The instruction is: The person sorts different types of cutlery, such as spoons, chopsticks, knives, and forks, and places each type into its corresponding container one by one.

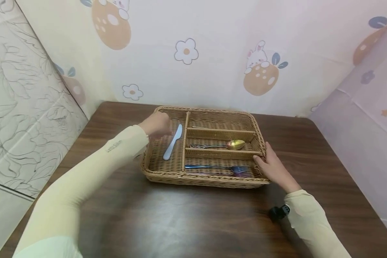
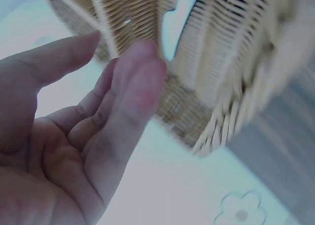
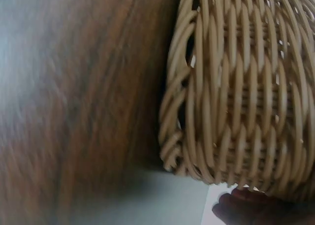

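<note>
A wicker cutlery basket (image 1: 209, 182) with several compartments sits on the brown table. My right hand (image 1: 272, 166) grips its right rim, thumb on the near divider's end and fingers outside the wall. My left hand (image 1: 158, 123), slightly blurred, is over the basket's far left corner. In the left wrist view its thumb and loosely bent fingers (image 2: 142, 87) are apart, with nothing between them. A pale blue knife (image 1: 173, 143) lies in the left compartment. In the middle compartment lies a spoon (image 1: 235, 144) with a golden bowl. Blue and purple forks (image 1: 238, 169) lie in the front one.
The dark wood table (image 1: 180, 218) extends in front of the basket and to both sides. Behind it stands a wall (image 1: 213, 79) with printed fruit and flowers. A small black device (image 1: 279, 213) is strapped at the right wrist.
</note>
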A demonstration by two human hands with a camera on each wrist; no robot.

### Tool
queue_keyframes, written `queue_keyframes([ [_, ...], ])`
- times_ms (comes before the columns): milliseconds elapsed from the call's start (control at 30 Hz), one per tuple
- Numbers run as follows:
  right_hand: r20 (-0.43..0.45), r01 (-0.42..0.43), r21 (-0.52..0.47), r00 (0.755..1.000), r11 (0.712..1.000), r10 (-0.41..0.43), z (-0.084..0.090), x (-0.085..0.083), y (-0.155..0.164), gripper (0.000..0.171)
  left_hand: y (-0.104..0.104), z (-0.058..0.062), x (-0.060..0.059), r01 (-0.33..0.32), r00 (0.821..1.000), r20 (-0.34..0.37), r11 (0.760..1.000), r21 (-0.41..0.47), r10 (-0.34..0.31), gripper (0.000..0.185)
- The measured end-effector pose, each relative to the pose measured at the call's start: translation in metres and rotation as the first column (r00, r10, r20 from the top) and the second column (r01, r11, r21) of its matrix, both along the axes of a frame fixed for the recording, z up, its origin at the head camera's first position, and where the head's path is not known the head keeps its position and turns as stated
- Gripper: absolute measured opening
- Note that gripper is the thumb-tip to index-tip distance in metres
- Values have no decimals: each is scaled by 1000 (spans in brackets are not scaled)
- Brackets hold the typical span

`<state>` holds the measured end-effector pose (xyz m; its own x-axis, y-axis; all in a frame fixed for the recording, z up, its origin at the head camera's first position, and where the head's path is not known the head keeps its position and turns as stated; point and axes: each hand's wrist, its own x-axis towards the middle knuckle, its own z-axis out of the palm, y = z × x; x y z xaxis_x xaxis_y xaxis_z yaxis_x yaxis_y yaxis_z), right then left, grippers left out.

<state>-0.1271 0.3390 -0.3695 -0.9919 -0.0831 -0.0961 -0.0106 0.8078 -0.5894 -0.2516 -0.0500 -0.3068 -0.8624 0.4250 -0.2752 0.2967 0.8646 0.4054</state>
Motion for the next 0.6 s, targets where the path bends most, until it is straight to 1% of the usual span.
queue_keyframes([
  [67, -2, -35, 33, 999, 999, 35, 2, 1, 1, 80, -10, 8, 10, 2, 998, -59, 1000, 8, -1, 37],
  [133, -26, -70, 82, 997, 994, 72, 5, 2, 0, 78, -21, 15, 21, 6, 993, -118, 1000, 1, -6, 39],
  [167, -44, -86, 114, 995, 990, 91, 7, 3, 0, 77, -25, 17, 27, 7, 989, -147, 1000, -9, -9, 38],
  [233, -86, -115, 182, 987, 977, 133, 12, 6, 0, 74, -33, 21, 40, 19, 977, -212, 999, -32, -26, 29],
  [300, -125, -140, 242, 977, 960, 174, 18, 9, 0, 72, -40, 21, 53, 50, 959, -276, 998, -45, -60, 22],
  [333, -141, -152, 273, 970, 950, 196, 21, 11, 0, 71, -43, 20, 60, 75, 948, -306, 996, -58, -89, 26],
  [400, -168, -177, 333, 955, 926, 244, 26, 18, 1, 70, -48, 15, 74, 131, 924, -353, 989, -73, -148, 49],
  [467, -190, -198, 381, 939, 903, 286, 30, 26, 2, 69, -52, 9, 88, 192, 903, -375, 978, -85, -210, 69],
  [500, -201, -203, 403, 932, 892, 303, 31, 31, 3, 69, -54, 5, 95, 222, 892, -382, 971, -91, -240, 76],
  [600, -235, -212, 465, 907, 860, 351, 36, 45, 6, 68, -59, -6, 117, 267, 875, -396, 960, -82, -277, 82],
])
